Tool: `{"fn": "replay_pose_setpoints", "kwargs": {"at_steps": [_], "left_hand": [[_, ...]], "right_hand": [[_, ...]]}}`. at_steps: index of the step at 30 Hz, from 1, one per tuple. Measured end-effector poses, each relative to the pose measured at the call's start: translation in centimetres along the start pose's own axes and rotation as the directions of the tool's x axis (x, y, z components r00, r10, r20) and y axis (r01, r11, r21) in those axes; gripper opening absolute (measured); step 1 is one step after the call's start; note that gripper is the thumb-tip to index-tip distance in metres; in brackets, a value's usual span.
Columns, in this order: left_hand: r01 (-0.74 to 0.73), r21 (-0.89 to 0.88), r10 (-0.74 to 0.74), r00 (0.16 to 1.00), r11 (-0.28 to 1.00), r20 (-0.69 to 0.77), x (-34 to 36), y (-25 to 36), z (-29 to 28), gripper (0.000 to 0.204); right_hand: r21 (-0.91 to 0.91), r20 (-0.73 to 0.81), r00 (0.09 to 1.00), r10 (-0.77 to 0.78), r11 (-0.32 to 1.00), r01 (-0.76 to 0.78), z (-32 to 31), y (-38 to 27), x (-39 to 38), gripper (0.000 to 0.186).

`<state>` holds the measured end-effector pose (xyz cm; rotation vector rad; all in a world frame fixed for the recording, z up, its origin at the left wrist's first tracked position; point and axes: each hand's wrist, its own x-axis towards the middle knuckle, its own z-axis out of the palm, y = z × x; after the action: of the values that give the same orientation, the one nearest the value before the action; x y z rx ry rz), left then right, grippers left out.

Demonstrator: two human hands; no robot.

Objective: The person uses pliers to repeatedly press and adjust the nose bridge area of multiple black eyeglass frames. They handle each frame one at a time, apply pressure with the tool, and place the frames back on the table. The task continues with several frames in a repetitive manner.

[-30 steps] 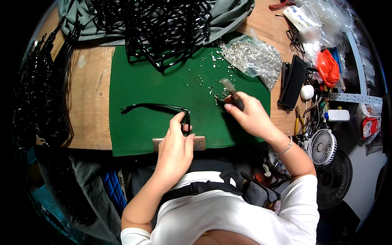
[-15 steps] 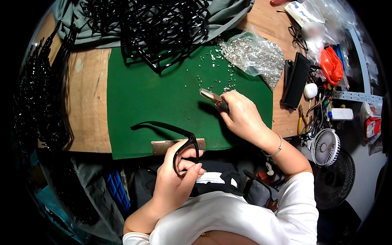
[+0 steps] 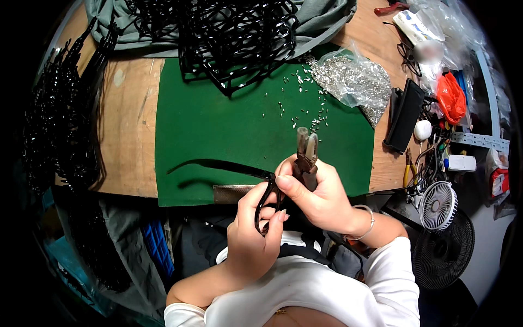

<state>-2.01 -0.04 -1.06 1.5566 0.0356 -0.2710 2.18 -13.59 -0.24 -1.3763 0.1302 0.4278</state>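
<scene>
My left hand (image 3: 251, 231) is closed round the front of a black glasses frame (image 3: 229, 166), with one temple arm stretched out to the left above the green mat (image 3: 218, 120). My right hand (image 3: 321, 199) grips a pair of pliers (image 3: 306, 155), jaws pointing away from me. The right thumb and forefinger also meet the frame at its hinge corner. Whether the jaws hold anything is too small to tell. Beyond the pliers, many tiny silvery metal pieces (image 3: 305, 77) lie scattered on the mat, beside a clear plastic bag (image 3: 354, 82) full of them.
A heap of black glasses frames (image 3: 234, 43) lies on grey cloth (image 3: 321, 24) at the back. More black frames (image 3: 65, 109) hang over the left table edge. At right are a black phone-like device (image 3: 405, 114), yellow-handled pliers (image 3: 407, 169), a white fan (image 3: 438, 204) and cables.
My right hand has come back toward me with the pliers, which now point away, and its fingers have reached the frame. My left hand has shifted slightly right with the frame.
</scene>
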Motion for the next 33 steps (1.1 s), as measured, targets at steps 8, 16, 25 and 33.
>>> {"fn": "replay_pose_setpoints", "kwargs": {"at_steps": [8,16,25,33], "left_hand": [[0.014,0.069,-0.022,0.993,0.998,0.119,0.0,0.3,-0.4,0.047],[0.363,-0.360,-0.248,0.912,0.859,0.328,0.9,2.7,-1.9,0.048],[0.445,-0.478,-0.216,0.861,0.757,0.460,0.7,4.0,-2.8,0.052],[0.457,-0.468,-0.212,0.848,0.756,0.485,0.4,4.1,-3.5,0.052]], "right_hand": [[0.147,-0.021,0.997,0.078,0.986,-0.074,0.2,0.8,0.2,0.018],[0.278,0.180,0.925,0.336,0.884,-0.376,-0.9,-0.6,0.7,0.023],[0.306,0.286,0.900,0.328,0.859,-0.410,-1.0,-1.7,0.2,0.024],[0.167,0.274,0.913,0.301,0.920,-0.354,-0.4,-3.5,0.5,0.022]]}}
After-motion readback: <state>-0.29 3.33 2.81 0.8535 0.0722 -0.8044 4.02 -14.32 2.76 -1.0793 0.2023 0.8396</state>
